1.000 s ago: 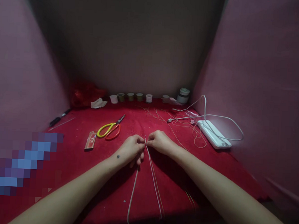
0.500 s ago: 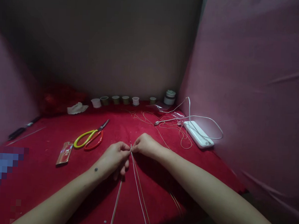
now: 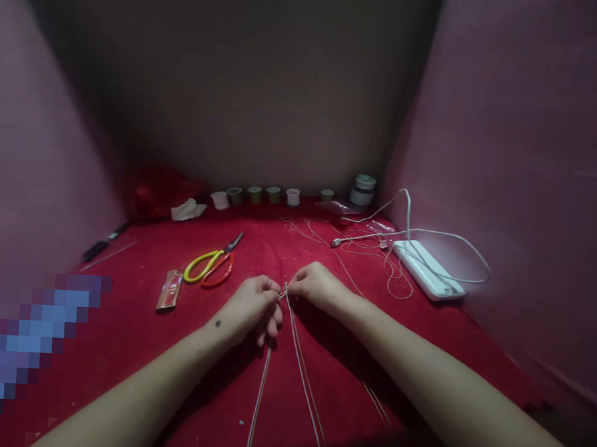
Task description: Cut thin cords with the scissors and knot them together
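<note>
Thin pale and tan cords (image 3: 299, 350) run from the front edge of the red cloth (image 3: 136, 362) up to a point between my two hands. My left hand (image 3: 259, 308) is closed, thumb and forefinger pinching the cords, its other fingers curled below. Close beside it, my right hand (image 3: 315, 284) also pinches the cords at their gathered end. One pair of strands comes down from under the left hand, another from the middle, and a third shows below the right forearm. Any knot between the fingertips is too small to make out.
Scissors (image 3: 216, 262) with yellow and red handles and a lighter (image 3: 169, 290) lie left of my hands. A white power bank (image 3: 429, 270) with a cable is at right, near loose tan cord (image 3: 395, 282). Several spools (image 3: 254, 194) and a jar (image 3: 363, 190) line the back.
The whole view has shifted, so the table's things appear further right. My left fingertips have drawn slightly away from the right ones, with a bit of cord showing between them.
</note>
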`<state>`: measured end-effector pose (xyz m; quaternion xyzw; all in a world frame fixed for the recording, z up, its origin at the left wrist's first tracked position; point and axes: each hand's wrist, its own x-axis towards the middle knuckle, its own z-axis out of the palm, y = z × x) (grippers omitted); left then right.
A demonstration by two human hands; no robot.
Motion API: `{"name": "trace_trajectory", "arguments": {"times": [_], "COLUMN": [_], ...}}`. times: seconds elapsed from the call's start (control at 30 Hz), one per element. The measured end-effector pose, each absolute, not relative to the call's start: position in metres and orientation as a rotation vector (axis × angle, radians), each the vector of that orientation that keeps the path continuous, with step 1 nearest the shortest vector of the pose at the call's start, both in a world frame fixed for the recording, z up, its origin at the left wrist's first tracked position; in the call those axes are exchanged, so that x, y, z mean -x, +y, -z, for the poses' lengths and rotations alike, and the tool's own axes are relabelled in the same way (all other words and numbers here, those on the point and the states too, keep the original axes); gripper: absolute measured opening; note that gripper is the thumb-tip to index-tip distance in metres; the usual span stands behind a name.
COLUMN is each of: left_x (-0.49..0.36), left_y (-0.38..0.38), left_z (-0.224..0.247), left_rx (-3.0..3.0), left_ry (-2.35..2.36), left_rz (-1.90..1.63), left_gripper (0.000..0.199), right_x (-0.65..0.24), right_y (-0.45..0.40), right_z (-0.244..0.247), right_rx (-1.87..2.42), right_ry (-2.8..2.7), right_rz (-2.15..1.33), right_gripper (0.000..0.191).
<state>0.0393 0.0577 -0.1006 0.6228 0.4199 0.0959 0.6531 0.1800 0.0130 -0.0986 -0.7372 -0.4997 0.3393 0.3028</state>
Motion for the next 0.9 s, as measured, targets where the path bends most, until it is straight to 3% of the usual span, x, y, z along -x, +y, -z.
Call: {"name": "trace_trajectory", "arguments": {"times": [0.2,0.9], "left_x": [-0.038,-0.029], "left_y": [0.058,0.075], "left_z": [0.098,0.100], "left_rx": [-1.426,-1.398], "left_ry": [0.921,0.897], "left_rz": [-0.206,-0.192], "left_gripper": [0.018,0.023], "right_x": [-0.183,-0.194], "right_y": [0.013,0.002], "right_z": [0.098,0.101], "right_rx": [1.829,1.750], "right_ry": [-1.218,-1.278], "right_rz": [-1.053,-1.161], "right_gripper": [0.013,0.009]}}
